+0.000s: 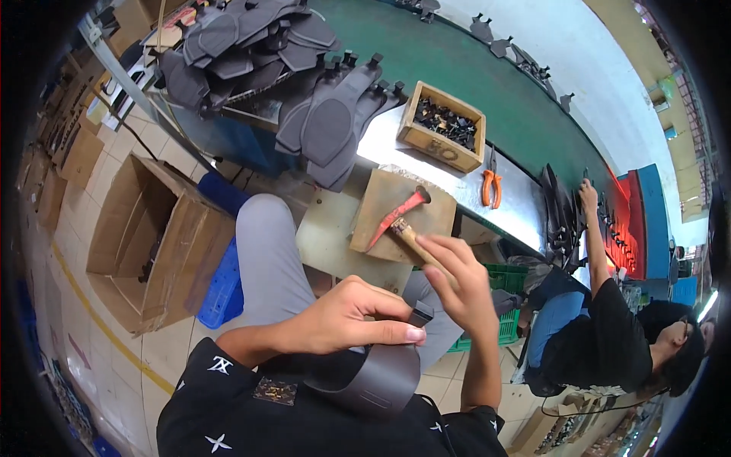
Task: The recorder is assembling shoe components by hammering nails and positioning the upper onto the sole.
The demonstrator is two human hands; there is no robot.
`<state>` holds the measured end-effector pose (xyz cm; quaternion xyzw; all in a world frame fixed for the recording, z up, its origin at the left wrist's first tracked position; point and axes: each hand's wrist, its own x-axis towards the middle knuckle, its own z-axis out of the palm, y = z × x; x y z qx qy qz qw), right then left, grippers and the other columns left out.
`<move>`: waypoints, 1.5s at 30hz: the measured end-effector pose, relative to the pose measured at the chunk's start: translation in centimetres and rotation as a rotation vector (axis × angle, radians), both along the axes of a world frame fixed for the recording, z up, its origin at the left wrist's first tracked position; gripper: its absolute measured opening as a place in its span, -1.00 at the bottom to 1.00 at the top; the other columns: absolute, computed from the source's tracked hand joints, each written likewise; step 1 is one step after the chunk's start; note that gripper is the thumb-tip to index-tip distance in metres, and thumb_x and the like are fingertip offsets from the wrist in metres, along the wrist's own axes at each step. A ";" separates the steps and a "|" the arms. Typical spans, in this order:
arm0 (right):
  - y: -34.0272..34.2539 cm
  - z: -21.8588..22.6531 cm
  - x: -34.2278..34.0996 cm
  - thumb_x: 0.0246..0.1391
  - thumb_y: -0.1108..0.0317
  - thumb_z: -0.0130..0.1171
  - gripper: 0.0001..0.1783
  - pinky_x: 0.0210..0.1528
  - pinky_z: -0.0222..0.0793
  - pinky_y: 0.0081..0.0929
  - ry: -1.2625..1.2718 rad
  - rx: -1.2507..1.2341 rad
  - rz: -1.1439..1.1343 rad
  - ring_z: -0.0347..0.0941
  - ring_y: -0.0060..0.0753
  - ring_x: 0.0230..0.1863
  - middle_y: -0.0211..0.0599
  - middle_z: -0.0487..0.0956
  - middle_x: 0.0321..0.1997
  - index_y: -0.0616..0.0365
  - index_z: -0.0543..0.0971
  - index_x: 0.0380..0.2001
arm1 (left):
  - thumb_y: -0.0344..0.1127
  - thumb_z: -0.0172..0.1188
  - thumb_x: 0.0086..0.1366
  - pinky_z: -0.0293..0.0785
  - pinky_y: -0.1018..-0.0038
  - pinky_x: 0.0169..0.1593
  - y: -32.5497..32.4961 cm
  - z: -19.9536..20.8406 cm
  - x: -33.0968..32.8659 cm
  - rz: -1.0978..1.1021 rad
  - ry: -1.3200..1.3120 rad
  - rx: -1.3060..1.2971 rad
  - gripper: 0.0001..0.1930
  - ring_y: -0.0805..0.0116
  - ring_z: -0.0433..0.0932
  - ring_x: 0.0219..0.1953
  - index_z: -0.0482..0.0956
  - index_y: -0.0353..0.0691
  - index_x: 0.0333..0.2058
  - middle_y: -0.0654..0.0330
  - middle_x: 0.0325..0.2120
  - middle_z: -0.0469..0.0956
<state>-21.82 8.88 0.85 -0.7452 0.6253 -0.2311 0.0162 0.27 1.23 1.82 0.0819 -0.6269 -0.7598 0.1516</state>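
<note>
My left hand (pixel 346 316) is closed on a curved dark strap piece (pixel 384 381) with slits near its lower edge. A small black clip (pixel 421 314) stands up at its top, beside my thumb and forefinger. My right hand (pixel 461 286) is loosely around the wooden handle of a hammer (pixel 411 238), its fingers fairly straight along it; part of the handle is hidden beneath them. The hammer's red head lies over a worn square board (pixel 373 202) in front of my knees.
A wooden box (pixel 445 156) of small dark clips and orange-handled pliers (pixel 491 188) rest on the metal bench edge. Grey padded pieces (pixel 324 126) are piled at the left. An open carton (pixel 145 244) stands on the floor. A co-worker (pixel 609 335) sits at the right, reaching to the bench.
</note>
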 end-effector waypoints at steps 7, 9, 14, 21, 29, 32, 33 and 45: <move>2.2 3.8 1.2 0.11 0.08 0.31 -0.57 -0.02 0.42 -0.30 -0.889 0.343 0.436 0.54 -0.15 -0.07 -0.10 0.59 -0.15 0.28 0.61 -0.19 | -0.16 0.27 0.32 0.26 0.51 -0.41 1.2 0.2 0.7 -0.063 0.057 0.065 -0.67 0.55 0.35 -0.52 0.63 -0.39 -0.37 0.20 -0.62 0.46; 2.3 3.5 2.1 0.12 0.05 0.30 -0.56 0.00 0.40 -0.31 -0.997 0.371 0.395 0.51 -0.18 -0.06 -0.13 0.57 -0.15 0.27 0.60 -0.22 | -0.16 0.27 0.32 0.27 0.50 -0.41 1.1 0.2 0.9 -0.055 0.053 0.072 -0.68 0.54 0.34 -0.53 0.63 -0.39 -0.36 0.20 -0.62 0.46; 1.7 2.3 4.1 0.17 -0.09 0.21 -0.49 0.06 0.33 -0.33 -1.214 0.375 0.304 0.44 -0.24 -0.05 -0.19 0.53 -0.12 0.24 0.58 -0.27 | -0.25 0.26 0.33 0.41 0.49 -0.25 -0.6 0.8 1.6 -0.123 -0.031 0.010 -0.75 0.43 0.58 -0.37 0.69 -0.37 -0.23 0.13 -0.46 0.63; 4.0 -0.1 2.0 0.24 0.21 0.18 -0.72 0.17 0.28 -0.30 -1.166 0.194 0.246 0.39 -0.24 0.10 -0.20 0.49 -0.03 0.22 0.57 -0.15 | -0.25 0.21 0.32 0.45 0.46 -0.24 0.3 0.1 -1.8 -0.117 -0.091 0.173 -0.74 0.49 0.54 -0.40 0.69 -0.38 -0.31 0.18 -0.51 0.61; 5.9 -1.5 2.7 0.23 0.30 0.12 -0.69 0.03 0.42 -0.41 -1.023 0.033 -0.034 0.57 -0.31 -0.04 -0.12 0.65 -0.08 0.29 0.61 -0.09 | -0.37 0.27 0.27 0.37 0.57 -0.27 -0.7 -1.6 -3.9 -0.070 -0.207 -0.102 -0.82 0.52 0.49 -0.39 0.64 -0.43 -0.31 0.27 -0.49 0.58; 7.7 -1.5 2.7 0.20 0.29 0.15 -0.69 0.03 0.42 -0.42 -1.008 -0.031 -0.121 0.57 -0.30 -0.01 -0.09 0.65 -0.04 0.28 0.62 -0.09 | -0.38 0.26 0.28 0.37 0.57 -0.30 0.2 -0.9 -5.1 -0.120 -0.234 -0.238 -0.82 0.53 0.48 -0.41 0.63 -0.43 -0.33 0.28 -0.51 0.57; 7.5 -1.9 2.6 0.21 0.30 0.15 -0.69 0.03 0.42 -0.43 -0.957 -0.090 -0.140 0.57 -0.33 -0.02 -0.12 0.65 -0.05 0.27 0.61 -0.08 | -0.38 0.26 0.28 0.37 0.57 -0.30 0.2 -0.8 -5.3 -0.117 -0.231 -0.242 -0.82 0.53 0.48 -0.41 0.63 -0.43 -0.33 0.28 -0.51 0.57; 7.8 -1.7 -1.2 0.21 0.48 0.13 -0.68 0.03 0.47 -0.46 -0.816 -0.206 -0.486 0.57 -0.40 -0.02 -0.17 0.64 0.02 0.31 0.56 0.03 | -0.29 0.20 0.36 0.41 0.59 -0.03 -0.9 -4.1 -3.6 -0.215 -0.244 0.277 -0.60 0.56 0.49 -0.07 0.47 -0.29 0.13 0.26 0.00 0.55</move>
